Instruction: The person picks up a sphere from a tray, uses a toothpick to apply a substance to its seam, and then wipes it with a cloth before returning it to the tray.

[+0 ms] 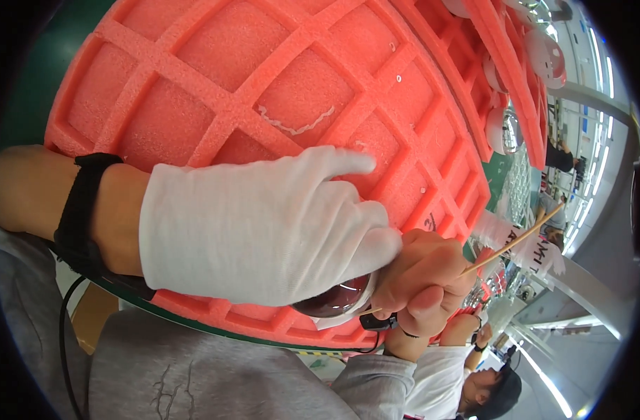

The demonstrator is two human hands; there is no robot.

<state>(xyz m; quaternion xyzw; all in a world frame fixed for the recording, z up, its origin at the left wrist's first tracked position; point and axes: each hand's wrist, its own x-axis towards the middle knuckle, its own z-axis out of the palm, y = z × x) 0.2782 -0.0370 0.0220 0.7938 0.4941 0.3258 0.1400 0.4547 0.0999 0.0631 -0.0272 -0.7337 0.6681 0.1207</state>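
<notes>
My left hand (264,224), in a white cloth glove with a black band at the wrist, curls over a glossy dark-red rounded part with a pale rim (337,301). Most of that part is hidden beneath the glove. Against the gloved fingers, my bare right hand (428,273) is closed around a thin wooden stick (519,238). One end of the stick points up to the right; its other end shows below the right hand, beside the rounded part. Both hands are over the near edge of a red foam tray (229,45) divided into square pockets.
More red foam trays (505,63) stand at the upper right, with white and clear rounded parts (544,56) in them. Taped wrap with handwriting (516,241) lies right of the hands. A person in a white top and dark cap (498,392) is at the lower right.
</notes>
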